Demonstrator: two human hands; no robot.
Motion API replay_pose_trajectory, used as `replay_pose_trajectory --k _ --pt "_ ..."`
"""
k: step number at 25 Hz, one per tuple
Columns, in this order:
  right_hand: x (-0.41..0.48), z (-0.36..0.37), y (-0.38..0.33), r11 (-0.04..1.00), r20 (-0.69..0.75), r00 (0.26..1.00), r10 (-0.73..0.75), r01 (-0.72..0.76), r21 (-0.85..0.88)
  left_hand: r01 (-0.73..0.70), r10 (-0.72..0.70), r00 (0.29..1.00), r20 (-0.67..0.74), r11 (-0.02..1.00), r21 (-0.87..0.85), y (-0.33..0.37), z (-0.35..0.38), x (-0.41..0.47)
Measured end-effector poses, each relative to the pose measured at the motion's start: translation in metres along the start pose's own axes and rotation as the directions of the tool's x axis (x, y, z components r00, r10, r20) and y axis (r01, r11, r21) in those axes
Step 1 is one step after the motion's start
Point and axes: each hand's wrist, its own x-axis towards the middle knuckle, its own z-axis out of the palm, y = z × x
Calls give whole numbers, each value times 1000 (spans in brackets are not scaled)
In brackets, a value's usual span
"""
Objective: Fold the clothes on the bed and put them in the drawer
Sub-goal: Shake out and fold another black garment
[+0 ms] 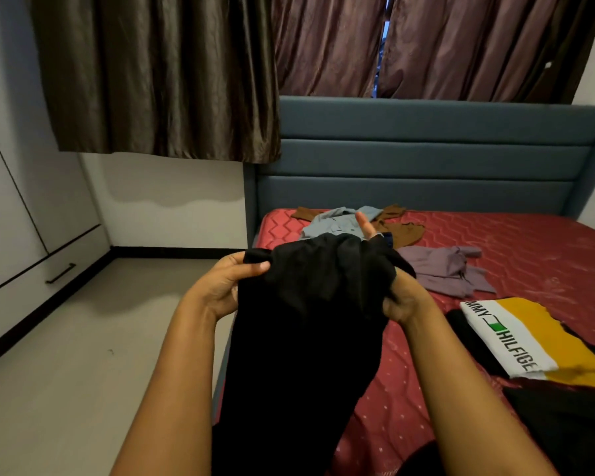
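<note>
Black garment (310,321) is up in both hands, hanging over the near left edge of the bed (495,242). Left hand (225,286) pinches the top edge, thumb on the front. Right hand (401,300) grips the other side, mostly wrapped in cloth, one finger poking straight up. Beyond lie a grey-blue shirt (337,223), brown top (404,231) and mauve shirt (443,269), all loose. Logo tee (516,334) sits folded at right. Drawer (31,286) closed, far left.

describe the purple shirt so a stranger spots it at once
Find the red mattress below the blue headboard. Just right of the held black garment lies a crumpled mauve shirt. It alone is purple; beyond lie a brown garment and pale blue shirt.
</note>
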Motion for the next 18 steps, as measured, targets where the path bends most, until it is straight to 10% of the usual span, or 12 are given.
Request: replay_pose_trajectory --k 5,7,10,14,18 --pt "23 -6 11 937 -374 926 -44 -92 -338 241 -297 912 282 946 216 -14 12 -5" --pt "24 -11 21 940 -406 914 8 -145 -308 196 -228 938 259 970 144 -21 20 -4" --pt "7 -9 51 680 -319 885 338 -464 -568 38 -50 988 146 996 84 -31 36 5" --pt "-1 -3 57 969 -212 952 222 -240 -62 -16 11 999 53 995 99 -35 51 9" --pt "10 -13 41 927 -172 982 78 -8 374 -18 9 991 -132 998 -64 -17 44 17"
